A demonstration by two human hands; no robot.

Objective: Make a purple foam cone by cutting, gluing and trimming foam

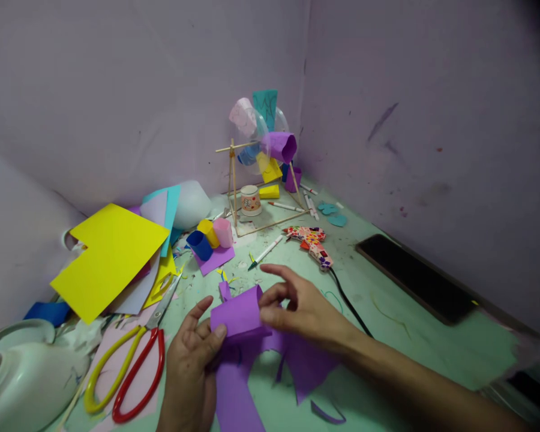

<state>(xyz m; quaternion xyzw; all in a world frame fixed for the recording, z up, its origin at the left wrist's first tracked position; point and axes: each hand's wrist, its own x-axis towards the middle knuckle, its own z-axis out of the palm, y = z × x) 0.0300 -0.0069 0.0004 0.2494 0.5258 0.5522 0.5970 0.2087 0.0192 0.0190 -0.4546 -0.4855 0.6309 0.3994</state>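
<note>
A short purple tube (236,315), rolled from a craft sheet of foam or paper, sits in my left hand (193,354), with the thumb pressed on its near side. At the tube's right end is my right hand (297,306); its thumb and curled fingers close on the rim while the index finger sticks out. Beneath both hands lies a cut purple sheet (238,390) with ragged edges. Small blue, yellow and pink cups (222,233) of similar make stand behind on a purple piece (216,261).
Scissors (154,321) with yellow and red handles lie left, beside yellow sheets (112,258). A patterned glue gun (312,243) with a cord and a phone (414,276) lie right. At the back, a stick frame (234,180) carries a wheel of coloured cups; a marker (265,252) lies in front.
</note>
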